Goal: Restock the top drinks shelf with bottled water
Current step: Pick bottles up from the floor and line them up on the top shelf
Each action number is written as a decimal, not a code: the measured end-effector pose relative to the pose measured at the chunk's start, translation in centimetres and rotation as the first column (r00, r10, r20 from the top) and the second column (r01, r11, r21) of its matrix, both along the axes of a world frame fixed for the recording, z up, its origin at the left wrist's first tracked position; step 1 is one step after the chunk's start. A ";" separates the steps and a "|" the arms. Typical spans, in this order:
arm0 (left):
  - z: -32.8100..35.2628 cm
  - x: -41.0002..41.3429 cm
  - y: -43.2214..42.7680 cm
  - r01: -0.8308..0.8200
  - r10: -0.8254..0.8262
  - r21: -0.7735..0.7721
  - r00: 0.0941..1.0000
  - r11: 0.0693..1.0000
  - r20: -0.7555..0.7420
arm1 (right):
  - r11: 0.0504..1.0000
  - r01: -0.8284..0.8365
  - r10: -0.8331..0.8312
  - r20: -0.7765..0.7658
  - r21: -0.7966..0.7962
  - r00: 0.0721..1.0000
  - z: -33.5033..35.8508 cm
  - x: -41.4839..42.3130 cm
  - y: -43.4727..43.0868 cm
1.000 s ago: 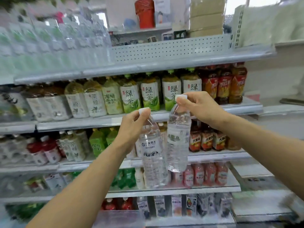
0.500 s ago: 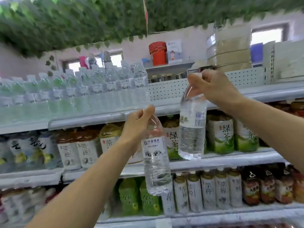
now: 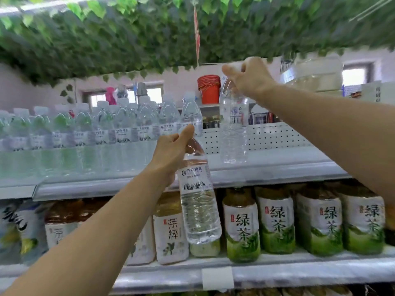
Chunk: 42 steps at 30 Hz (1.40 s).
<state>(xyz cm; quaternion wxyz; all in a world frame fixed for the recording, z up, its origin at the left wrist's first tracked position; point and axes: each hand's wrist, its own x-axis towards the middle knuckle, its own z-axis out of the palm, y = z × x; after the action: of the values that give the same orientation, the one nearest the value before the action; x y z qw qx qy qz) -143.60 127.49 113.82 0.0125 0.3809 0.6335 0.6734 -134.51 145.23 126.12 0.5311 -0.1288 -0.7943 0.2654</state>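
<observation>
Head view, the only one: your right hand (image 3: 250, 77) pinches a water bottle (image 3: 234, 129) by its neck. The bottle hangs upright below the grip, with its base at the deck of the top shelf (image 3: 277, 165), just right of the stocked row of water bottles (image 3: 119, 129). Whether it touches the deck, I cannot tell. Your left hand (image 3: 171, 152) grips a second water bottle (image 3: 198, 201) round the neck. Its long axis runs down and slightly right, and its body hangs in front of the tea bottles (image 3: 275, 221) one tier lower. Your right hand is nearer the gap, so it likely sets down first. The left must first rise above the shelf lip.
</observation>
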 end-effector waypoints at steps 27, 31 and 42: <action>0.7 -3.3 4.6 -0.005 0.002 0.043 0.998 0.999 0.068 | 0.926 -0.238 0.320 0.272 -0.294 0.908 -10.9 -6.5 6.3; 0.7 -2.9 4.9 -0.015 0.013 0.038 0.998 0.999 0.061 | 0.945 -0.141 0.209 0.213 -0.296 0.954 -11.7 -7.4 6.5; 0.4 -3.2 5.0 -0.040 0.037 0.022 0.994 0.999 0.100 | 0.961 -0.127 0.221 0.407 -0.244 0.887 -12.1 -6.8 7.6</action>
<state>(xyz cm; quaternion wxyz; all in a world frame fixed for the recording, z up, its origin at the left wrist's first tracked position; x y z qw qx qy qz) -146.76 132.47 114.27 0.0266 0.3347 0.6312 0.6992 -141.28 152.84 113.98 0.3001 -0.1675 -0.8674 0.3598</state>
